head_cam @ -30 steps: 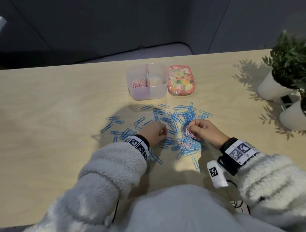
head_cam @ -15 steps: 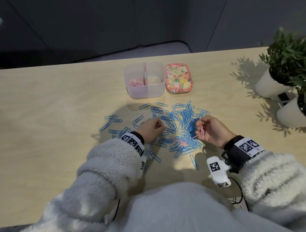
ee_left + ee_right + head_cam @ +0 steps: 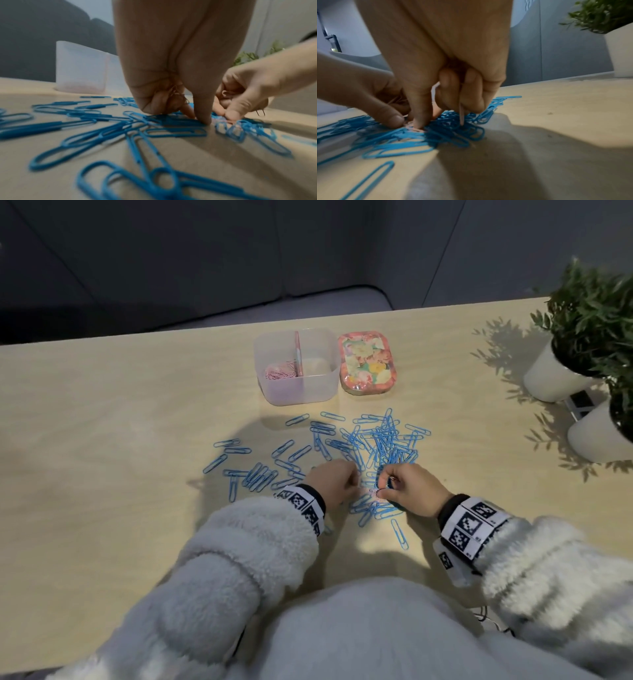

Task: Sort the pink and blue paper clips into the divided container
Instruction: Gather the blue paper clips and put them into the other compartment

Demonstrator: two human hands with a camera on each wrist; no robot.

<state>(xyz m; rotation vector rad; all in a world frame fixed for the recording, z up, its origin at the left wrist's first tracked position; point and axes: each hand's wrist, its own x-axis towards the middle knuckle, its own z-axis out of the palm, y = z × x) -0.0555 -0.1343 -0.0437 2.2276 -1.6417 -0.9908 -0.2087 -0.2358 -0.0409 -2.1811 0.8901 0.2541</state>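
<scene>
Right hand [image 3: 412, 489]: fingers curled, tips down in the blue pile; thin pink paper clips [image 3: 461, 113] stick out from the curled fingers, so it holds some.
Left hand [image 3: 334, 482]: fingers curled, thumb and forefinger tips pressed to the tabletop just beside the right hand's; pinkish wire in the palm in the left wrist view looks like held pink clips, though blur leaves this unsure.
Blue paper clips [image 3: 373, 446]: scattered loose across the middle of the tabletop [image 3: 102, 474], thickest under the hands.
Divided container [image 3: 298, 392]: translucent, nearer the far edge, beyond the pile; its left compartment holds pink clips.
Flowered lid [image 3: 368, 366]: just beside the container's right wall.
Potted plants [image 3: 589, 313]: two white pots at the right edge.
</scene>
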